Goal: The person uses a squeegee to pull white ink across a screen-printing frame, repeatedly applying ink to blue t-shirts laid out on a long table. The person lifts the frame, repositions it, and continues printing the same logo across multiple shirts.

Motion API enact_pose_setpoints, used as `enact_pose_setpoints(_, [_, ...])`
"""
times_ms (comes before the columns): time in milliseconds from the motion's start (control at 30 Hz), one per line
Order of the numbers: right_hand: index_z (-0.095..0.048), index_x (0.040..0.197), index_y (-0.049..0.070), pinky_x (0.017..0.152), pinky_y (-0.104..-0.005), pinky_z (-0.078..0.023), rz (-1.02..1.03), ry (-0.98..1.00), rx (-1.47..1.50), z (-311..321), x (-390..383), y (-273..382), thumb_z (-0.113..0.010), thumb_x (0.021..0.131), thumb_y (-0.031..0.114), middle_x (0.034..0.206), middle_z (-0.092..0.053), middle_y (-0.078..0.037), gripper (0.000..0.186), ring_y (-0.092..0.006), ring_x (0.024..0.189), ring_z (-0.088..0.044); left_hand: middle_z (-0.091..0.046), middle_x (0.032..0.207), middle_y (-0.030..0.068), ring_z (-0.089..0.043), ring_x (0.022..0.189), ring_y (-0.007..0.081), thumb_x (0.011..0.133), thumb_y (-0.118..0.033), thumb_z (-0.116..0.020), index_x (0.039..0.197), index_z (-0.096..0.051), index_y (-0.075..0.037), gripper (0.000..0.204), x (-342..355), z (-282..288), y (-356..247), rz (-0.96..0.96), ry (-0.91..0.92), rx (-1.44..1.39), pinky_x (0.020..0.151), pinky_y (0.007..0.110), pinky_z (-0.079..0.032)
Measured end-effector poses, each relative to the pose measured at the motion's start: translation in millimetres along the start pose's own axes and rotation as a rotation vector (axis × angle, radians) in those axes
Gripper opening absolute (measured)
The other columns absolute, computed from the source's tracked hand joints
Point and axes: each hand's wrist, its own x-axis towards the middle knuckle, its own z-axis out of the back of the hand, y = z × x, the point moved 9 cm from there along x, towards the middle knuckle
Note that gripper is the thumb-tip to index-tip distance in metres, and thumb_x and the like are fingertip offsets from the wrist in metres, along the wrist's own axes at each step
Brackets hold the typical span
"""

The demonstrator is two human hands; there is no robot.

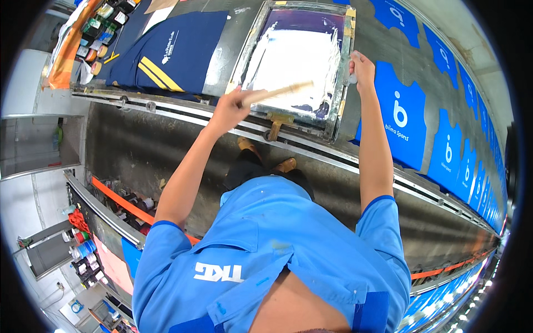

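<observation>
Left hand (229, 110) gripping wooden squeegee (277, 91), metal-framed screen (294, 61)

Bright, even light, fisheye-bent edges (black corners)

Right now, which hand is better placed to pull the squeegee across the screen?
Left. The left hand already grips the wooden squeegee, which lies over the white ink on the screen. The right hand is at the right edge of the frame, away from the handle.
</observation>
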Motion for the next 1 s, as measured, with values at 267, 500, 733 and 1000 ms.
enact_pose_setpoints(267, [-0.07,0.117,0.0,0.048,-0.0213,-0.036,0.111,-0.062,0.107,-3.4,-3.8,58.1,-0.072,0.094,0.011,0.067,-0.055,0.004,0.026,-0.004,0.054,-0.046,-0.071,0.114,0.0101,-0.067,0.105,0.0167,0.08,0.011,-0.068,0.125,-0.062,0.003,0.046,-11.5,2.6,36.3,0.125,-0.399,-0.796,0.092,0.031,-0.052])
enact_pose_setpoints(500, [-0.069,0.127,0.005,0.05,-0.0188,-0.031,0.297,-0.064,0.104,-13.4,-62.7,164.8,-0.067,0.096,0.009,0.073,-0.05,0.007,0.032,-0.0008,0.059,-0.04,-0.069,0.119,0.0108,-0.067,0.109,0.0195,0.091,-0.009,-0.074,0.124,-0.06,0.002,0.038,-145.4,133.2,54.7,0.024,-0.783,-1.039,0.097,0.035,-0.053])
enact_pose_setpoints(733, [-0.061,0.139,0.007,0.058,-0.0215,-0.032,1.04,-0.132,-0.477,-2.8,-235.4,328.3,-0.05,0.098,0.056,0.087,-0.049,0.005,0.064,-0.0057,0.067,-0.037,-0.064,0.125,0.0062,-0.064,0.113,0.023,0.101,-0.06,-0.048,0.143,-0.048,-0.009,0.066,-304.3,262.2,97.3,-0.072,-1.279,-1.305,0.096,0.04,-0.054])
enact_pose_setpoints(1000, [-0.061,0.133,0.001,0.061,-0.0243,-0.029,1.339,0.06,-0.318,-102.8,-284.1,380.5,-0.062,0.086,0.05,0.105,-0.062,-0.01,0.068,-0.011,0.07,-0.043,-0.043,0.067,-0.0014,-0.043,0.063,0.0131,0.096,-0.022,-0.058,0.084,-0.053,-0.01,0.018,-383.6,313.0,108.4,-0.787,-0.742,-1.835,0.063,0.028,-0.038])
